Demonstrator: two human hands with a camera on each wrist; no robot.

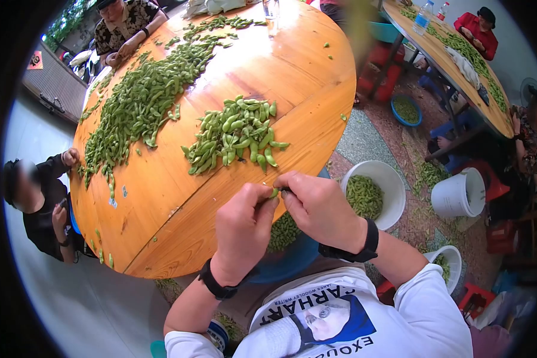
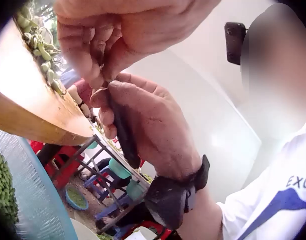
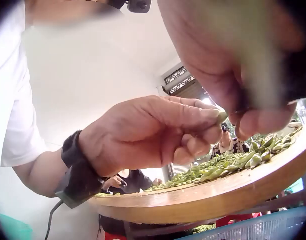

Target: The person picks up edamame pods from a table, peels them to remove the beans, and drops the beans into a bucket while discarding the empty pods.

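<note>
In the head view, both hands meet over the table's near edge. The left hand (image 1: 241, 230) pinches a green soybean pod (image 1: 274, 193) between thumb and fingers; the pod's tip (image 3: 222, 117) also pokes out in the right wrist view. Fingertips of the right hand (image 1: 325, 206) are right at the pod. A dark, slim tool (image 2: 124, 130) lies along the right palm under its curled fingers; its kind cannot be told. Just beyond the hands is a small heap of pods (image 1: 232, 134) on the round wooden table (image 1: 310, 107).
A larger pod pile (image 1: 143, 95) spreads farther back. Below the hands stands a blue basket (image 2: 38, 185) holding green beans. A white bucket (image 1: 394, 176) of green pieces stands to the right, near another white bucket (image 1: 453, 197). Other people sit around both tables.
</note>
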